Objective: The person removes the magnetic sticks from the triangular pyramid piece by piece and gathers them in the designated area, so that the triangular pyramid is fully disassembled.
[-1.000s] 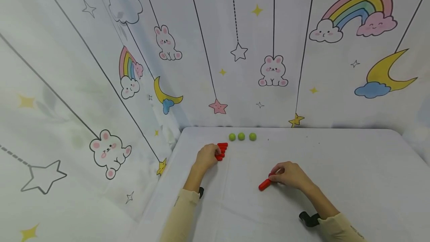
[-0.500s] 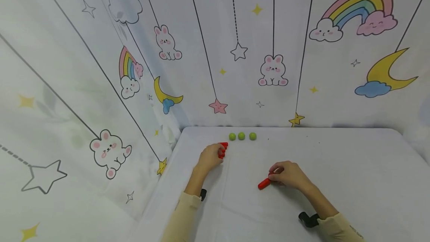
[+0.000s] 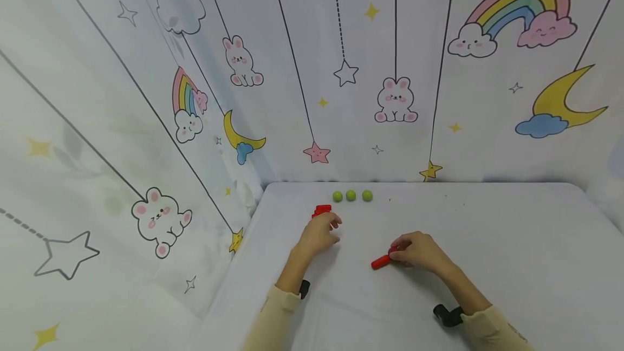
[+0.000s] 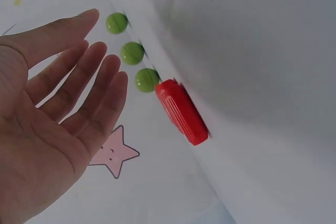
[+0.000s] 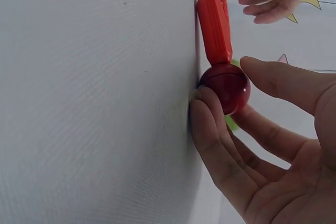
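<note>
My right hand pinches a dark red ball between thumb and fingers, low over the white table. A bright red rod with ridged sides meets the ball end-on and points away toward the left. Over on the left, my left hand holds nothing, its fingers loosely spread and relaxed. Just beyond it lies a group of red rods, partly hidden by that hand in the head view. The left wrist view shows these rods side by side, apart from the fingertips.
Three green balls sit in a row near the back edge of the white table. Behind stands a white curtain printed with rabbits, stars and rainbows. Each wrist wears a black camera mount.
My left hand has come off the red rods, moving right and nearer to me. The right hand stays at the ball, while the rod against it has swung slightly.
</note>
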Available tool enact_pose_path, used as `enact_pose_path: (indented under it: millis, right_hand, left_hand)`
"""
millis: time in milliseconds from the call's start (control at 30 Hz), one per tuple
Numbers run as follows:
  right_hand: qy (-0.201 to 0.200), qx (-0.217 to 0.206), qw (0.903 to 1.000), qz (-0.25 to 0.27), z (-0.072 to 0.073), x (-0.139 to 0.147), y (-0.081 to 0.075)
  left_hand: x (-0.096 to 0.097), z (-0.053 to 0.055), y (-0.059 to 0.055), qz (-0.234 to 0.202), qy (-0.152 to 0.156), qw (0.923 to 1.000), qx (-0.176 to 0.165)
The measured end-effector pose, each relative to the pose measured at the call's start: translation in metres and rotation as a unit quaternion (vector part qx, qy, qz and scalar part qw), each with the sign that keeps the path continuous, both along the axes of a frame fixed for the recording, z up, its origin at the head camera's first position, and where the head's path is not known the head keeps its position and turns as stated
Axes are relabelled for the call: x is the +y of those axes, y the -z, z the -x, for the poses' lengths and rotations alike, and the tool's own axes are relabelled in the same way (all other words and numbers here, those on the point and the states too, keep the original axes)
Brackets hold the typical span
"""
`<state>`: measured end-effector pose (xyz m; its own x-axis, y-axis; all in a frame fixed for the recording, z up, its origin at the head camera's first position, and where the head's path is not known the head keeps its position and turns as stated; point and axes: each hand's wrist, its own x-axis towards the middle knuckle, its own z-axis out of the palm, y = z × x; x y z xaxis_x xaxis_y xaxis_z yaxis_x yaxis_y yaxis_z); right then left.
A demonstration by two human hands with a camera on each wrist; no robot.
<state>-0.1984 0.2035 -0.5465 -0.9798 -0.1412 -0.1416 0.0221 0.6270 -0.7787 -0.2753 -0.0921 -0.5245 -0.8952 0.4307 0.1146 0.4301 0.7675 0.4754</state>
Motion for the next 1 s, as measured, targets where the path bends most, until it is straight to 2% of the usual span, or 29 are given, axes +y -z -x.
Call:
enact_pose_path:
  millis: [167, 367, 500, 667, 1000]
  right_hand:
    - [-0.006, 0.002, 1.0, 0.006, -0.001, 0.0, -0.004]
    - [-0.007, -0.004, 1.0, 0.004, 0.0, -0.001, -0.003]
    - [-0.005, -0.01, 0.9999, 0.004, 0.001, -0.002, -0.001]
    - [-0.004, -0.011, 0.9999, 0.009, 0.002, -0.002, 0.002]
    - [0.007, -0.006, 0.9999, 0.014, 0.003, -0.004, 0.007]
  left_hand:
    - [0.015, -0.014, -0.001, 0.015, 0.018, 0.9997, 0.0]
    - [0.031, -0.026, 0.003, 0.056, 0.045, 0.9969, 0.031]
    - [0.038, -0.032, 0.005, 0.073, 0.054, 0.9952, 0.036]
    - [0.046, -0.037, 0.009, 0.087, 0.065, 0.9932, 0.039]
    - [0.064, -0.042, 0.017, 0.128, 0.091, 0.9844, 0.08]
